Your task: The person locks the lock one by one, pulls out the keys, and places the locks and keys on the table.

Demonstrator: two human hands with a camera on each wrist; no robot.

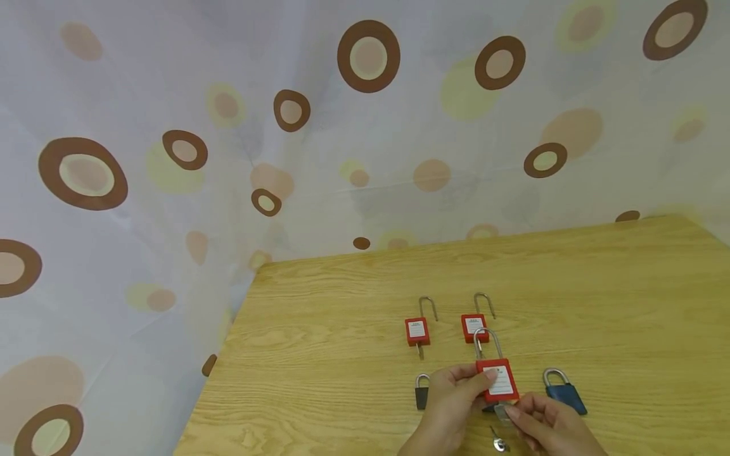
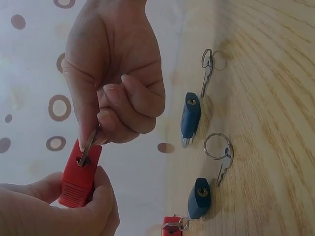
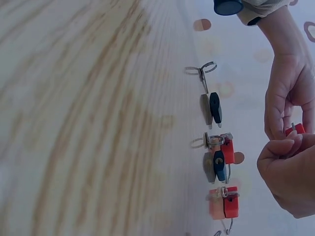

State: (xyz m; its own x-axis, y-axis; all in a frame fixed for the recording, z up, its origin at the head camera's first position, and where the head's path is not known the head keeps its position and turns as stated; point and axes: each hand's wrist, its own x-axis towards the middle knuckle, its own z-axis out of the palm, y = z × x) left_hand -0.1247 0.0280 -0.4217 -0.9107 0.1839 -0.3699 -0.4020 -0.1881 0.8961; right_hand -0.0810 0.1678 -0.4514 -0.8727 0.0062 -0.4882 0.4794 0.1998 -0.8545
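My left hand (image 1: 447, 405) holds a red padlock (image 1: 500, 383) with a white label, its shackle pointing up and away. The thumb lies over the label. My right hand (image 1: 550, 421) pinches a key (image 2: 87, 147) at the underside of that padlock. In the left wrist view the key's blade stands at the keyhole, with the key head between thumb and curled fingers. Both hands are raised above the wooden table (image 1: 319, 392). Partly hidden behind the held lock is one of two other red padlocks (image 1: 475, 326).
A second red padlock (image 1: 417, 330) lies with its shackle swung out and a key below it. A blue padlock (image 1: 566, 399) is right of the hands, a dark padlock (image 1: 421, 398) left. Loose keys (image 2: 225, 160) on rings lie near the blue locks. Patterned curtain (image 1: 365, 158) borders the table.
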